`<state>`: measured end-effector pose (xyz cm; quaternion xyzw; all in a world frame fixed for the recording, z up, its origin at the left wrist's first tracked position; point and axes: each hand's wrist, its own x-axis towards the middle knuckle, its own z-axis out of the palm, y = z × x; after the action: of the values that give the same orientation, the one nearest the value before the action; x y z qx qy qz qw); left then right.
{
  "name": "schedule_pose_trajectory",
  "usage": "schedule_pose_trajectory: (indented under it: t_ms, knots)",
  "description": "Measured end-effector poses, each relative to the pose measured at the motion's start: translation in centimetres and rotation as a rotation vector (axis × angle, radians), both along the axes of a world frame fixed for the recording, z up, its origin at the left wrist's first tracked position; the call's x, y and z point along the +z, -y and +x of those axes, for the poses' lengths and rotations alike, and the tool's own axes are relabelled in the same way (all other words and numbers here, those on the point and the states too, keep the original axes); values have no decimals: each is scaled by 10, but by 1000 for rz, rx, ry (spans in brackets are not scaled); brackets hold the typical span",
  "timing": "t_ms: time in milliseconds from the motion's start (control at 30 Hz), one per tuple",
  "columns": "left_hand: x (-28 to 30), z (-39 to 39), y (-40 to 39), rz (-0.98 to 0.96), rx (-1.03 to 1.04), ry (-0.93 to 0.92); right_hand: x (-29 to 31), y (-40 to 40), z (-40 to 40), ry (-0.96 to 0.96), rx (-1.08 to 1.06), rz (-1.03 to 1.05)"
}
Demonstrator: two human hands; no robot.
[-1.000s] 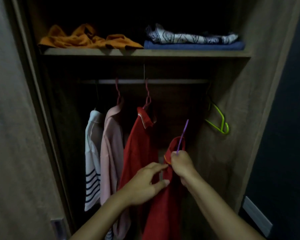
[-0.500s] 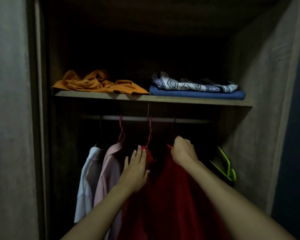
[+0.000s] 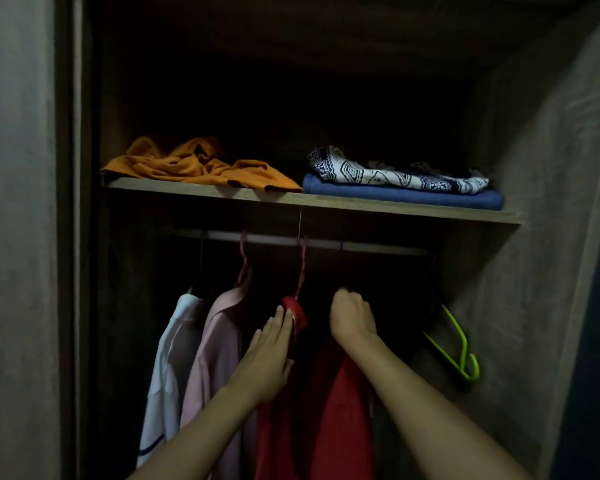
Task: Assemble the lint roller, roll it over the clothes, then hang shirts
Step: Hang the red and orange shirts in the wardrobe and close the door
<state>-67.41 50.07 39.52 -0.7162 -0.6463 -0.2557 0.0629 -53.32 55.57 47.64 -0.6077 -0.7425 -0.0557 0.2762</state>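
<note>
left hand (image 3: 267, 355) flat, fingers straight on red shirt (image 3: 340, 410) collar | right hand (image 3: 352, 317) fisted below rail (image 3: 378, 249), grip contents unclear | wardrobe dark

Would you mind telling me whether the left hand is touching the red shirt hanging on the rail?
Touching. The head view shows the left hand with straight fingers laid flat against the red shirt near its collar.

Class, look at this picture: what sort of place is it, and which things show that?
Most likely a wardrobe: shirts hang from a rail, folded clothes lie on the shelf, and a spare green hanger hangs beside.
</note>
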Motion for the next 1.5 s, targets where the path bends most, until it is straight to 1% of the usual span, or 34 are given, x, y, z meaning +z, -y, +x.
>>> schedule_pose_trajectory:
  t_ms: [100,133,267,333,367,400,433,500,567,633,667,700,733,767,833,933,967,1000,1100,1200,1267,1333,1433,1500]
  knots:
    - [-1,3,0,-14,-3,-10,-24,9,4,-11,39,210]
    - [-2,3,-1,-14,-1,-15,-33,12,6,5,64,244]
    - [3,7,3,-21,16,-87,-52,16,20,48,76,192]
    - [13,10,12,-21,22,-139,-47,21,23,17,66,213]
    - [21,10,18,9,10,-152,-41,25,22,-5,77,259]
    - [32,8,25,78,-16,-151,-32,31,21,-30,101,331]
    - [47,4,34,186,-49,-138,-20,38,20,-58,143,428]
    - [85,-9,55,439,-95,-124,13,58,14,-136,274,657]
    - [128,-30,76,639,-83,-121,54,78,6,-221,412,820]
    - [175,-53,96,762,-25,-114,96,98,-7,-295,525,939]
    - [197,-62,103,774,14,-92,115,104,-14,-310,562,962]
    - [217,-71,108,764,58,-77,134,106,-22,-309,590,948]
    - [237,-81,110,737,101,-73,152,106,-34,-299,616,889]
    - [253,-90,108,687,145,-72,169,101,-46,-272,630,791]
    - [279,-108,95,527,218,-71,196,81,-71,-181,632,557]
    - [292,-123,76,273,305,-45,208,54,-97,-92,683,188]
    - [291,-126,71,198,321,-33,205,48,-102,-58,681,92]
    - [288,-127,67,131,332,-9,202,42,-104,-19,662,41]
    - [281,-134,62,11,317,105,197,36,-109,21,600,64]
    - [280,-135,67,16,313,153,196,43,-107,-5,553,132]
    - [282,-131,74,31,221,216,193,51,-102,-75,597,137]
    - [283,-127,88,45,128,234,189,62,-93,-145,661,136]
    - [268,-125,118,95,-33,325,177,79,-78,-199,658,268]
    - [247,-121,138,136,-135,387,160,89,-69,-175,646,371]
